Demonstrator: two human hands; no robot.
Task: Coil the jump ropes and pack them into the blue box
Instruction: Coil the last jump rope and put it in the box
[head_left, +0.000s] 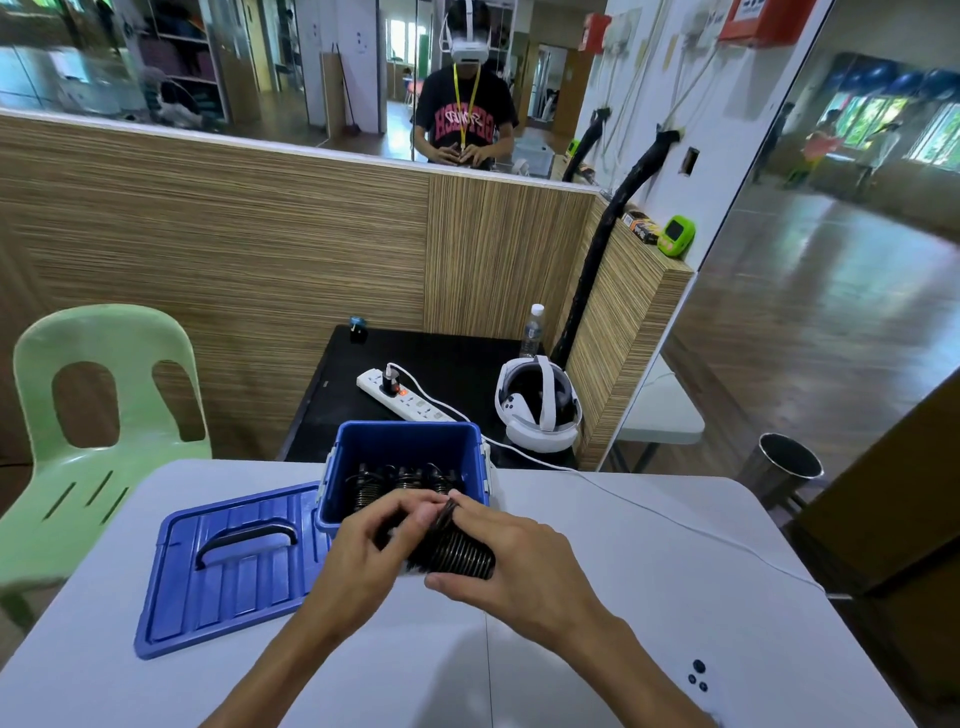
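While I hold it just in front of the blue box, the coiled jump rope sits low in the middle of the frame, a tight black bundle of loops gripped between both my hands. My right hand wraps round it from the right, fingers curled over the top and thumb tucked under the near edge. My left hand comes in from the left with its fingers bent, pinching the end of the coil at the top; how much rope lies inside that palm I cannot tell.

The blue box stands open on the white table, touching the far side of my hands, and more dark coils lie packed in its bottom. Its lid rests flat on the table just to the left of the box, black handle up.

Beyond the table, a black side table carries a white power strip, a white headset and a water bottle. A white cable trails across the right part of the white table. A green plastic chair stands at the left edge of the frame.
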